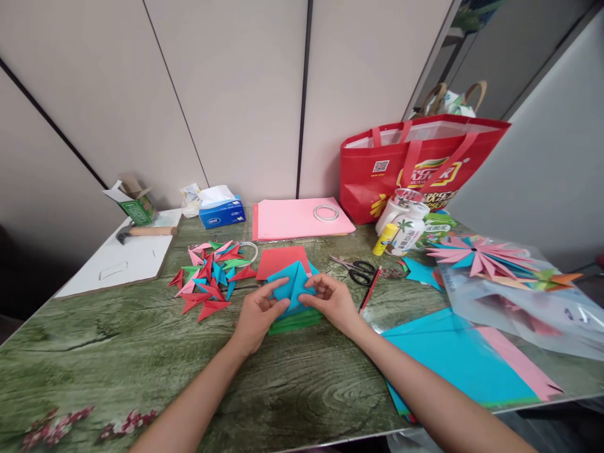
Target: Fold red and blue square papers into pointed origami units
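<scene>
Both of my hands are pinching a partly folded blue paper square (293, 283) over a small stack of green paper (295, 322) and red paper (278, 259). My left hand (257, 314) grips the blue paper's left edge with curled fingers. At the right edge, my right hand (330, 299) pinches it between thumb and fingers. A pile of folded red, pink, green and blue paper points (210, 280) lies just to the left of the hands.
Scissors (356, 269) and a red pencil (369, 289) lie right of the hands. Pink sheets (295, 220) with a tape ring (326, 212), a tissue box (221, 211), a hammer (144, 231), a red bag (415, 167), a glue stick (383, 240), and blue and pink sheets (465, 362) surround them.
</scene>
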{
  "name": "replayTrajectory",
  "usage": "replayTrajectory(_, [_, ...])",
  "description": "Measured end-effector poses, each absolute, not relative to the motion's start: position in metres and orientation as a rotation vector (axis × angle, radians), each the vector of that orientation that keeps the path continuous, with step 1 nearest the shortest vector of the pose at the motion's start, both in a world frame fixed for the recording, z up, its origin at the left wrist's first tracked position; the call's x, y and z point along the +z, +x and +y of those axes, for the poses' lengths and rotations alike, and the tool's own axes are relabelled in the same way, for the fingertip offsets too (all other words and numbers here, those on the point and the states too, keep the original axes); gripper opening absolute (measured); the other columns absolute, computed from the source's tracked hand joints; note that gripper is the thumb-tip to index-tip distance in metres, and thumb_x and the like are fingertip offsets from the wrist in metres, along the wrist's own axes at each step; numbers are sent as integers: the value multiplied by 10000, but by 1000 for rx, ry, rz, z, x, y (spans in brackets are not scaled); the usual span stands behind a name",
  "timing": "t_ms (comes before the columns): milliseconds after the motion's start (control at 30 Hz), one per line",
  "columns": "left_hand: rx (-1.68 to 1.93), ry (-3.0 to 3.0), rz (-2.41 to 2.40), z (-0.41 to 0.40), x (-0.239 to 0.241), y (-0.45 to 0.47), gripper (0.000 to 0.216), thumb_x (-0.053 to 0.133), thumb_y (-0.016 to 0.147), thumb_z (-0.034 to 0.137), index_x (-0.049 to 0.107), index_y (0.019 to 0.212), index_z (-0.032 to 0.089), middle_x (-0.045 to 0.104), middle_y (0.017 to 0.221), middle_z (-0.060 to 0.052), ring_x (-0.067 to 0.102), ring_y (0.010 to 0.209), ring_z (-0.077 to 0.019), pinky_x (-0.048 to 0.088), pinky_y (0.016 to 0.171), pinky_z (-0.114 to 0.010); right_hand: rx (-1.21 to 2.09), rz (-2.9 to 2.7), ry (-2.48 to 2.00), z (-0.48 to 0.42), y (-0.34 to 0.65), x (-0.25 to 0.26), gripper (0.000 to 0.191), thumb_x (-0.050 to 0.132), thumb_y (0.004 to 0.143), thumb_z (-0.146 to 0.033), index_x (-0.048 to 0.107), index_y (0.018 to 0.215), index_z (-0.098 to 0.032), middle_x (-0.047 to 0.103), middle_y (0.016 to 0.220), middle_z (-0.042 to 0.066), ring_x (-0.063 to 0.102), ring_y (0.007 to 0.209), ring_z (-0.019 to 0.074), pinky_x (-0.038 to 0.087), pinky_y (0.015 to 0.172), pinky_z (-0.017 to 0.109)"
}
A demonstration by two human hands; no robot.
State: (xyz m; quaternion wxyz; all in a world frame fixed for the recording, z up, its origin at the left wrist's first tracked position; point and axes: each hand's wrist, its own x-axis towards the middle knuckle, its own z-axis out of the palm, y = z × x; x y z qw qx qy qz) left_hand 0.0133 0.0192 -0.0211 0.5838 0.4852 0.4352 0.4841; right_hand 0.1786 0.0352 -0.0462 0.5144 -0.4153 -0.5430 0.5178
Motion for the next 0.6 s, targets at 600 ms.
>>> replayTrajectory(600, [1079,1099,1005,19,-33,14,570,711,592,223,556,1136,152,649,709,-14,566,637,-137,443,628,-272,1206,-1331,-1011,33,177,-43,265,719,579,-363,562,673,-171,512,564,-40,496,456,91,426,432,209])
